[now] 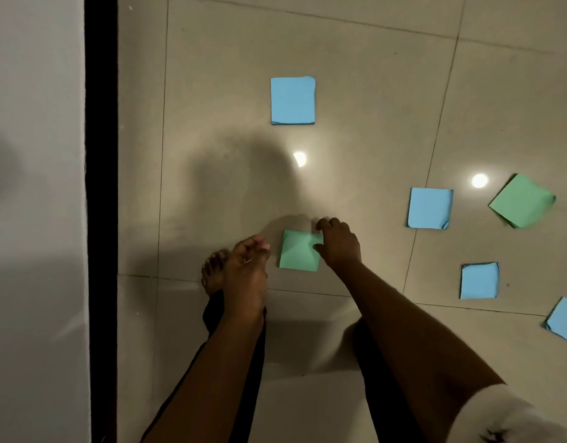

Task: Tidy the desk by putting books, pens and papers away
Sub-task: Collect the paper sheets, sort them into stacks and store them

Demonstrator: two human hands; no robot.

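Observation:
I look down at a tiled floor strewn with square paper pads. A green pad point(297, 251) lies just in front of me, and my right hand point(338, 243) pinches its right edge with curled fingers. My left hand point(247, 266) hovers a little left of that pad, fingers loosely curled, holding nothing. Blue pads lie farther off: one ahead point(292, 100), one to the right point(430, 208), one at lower right point(479, 280) and one at the right edge point(563, 318). Another green pad point(521, 200) lies at the far right.
A white wall point(36, 219) with a black vertical strip point(101, 187) runs along the left. My bare foot point(213, 270) stands on the floor under my left hand. Two ceiling-light reflections shine on the tiles.

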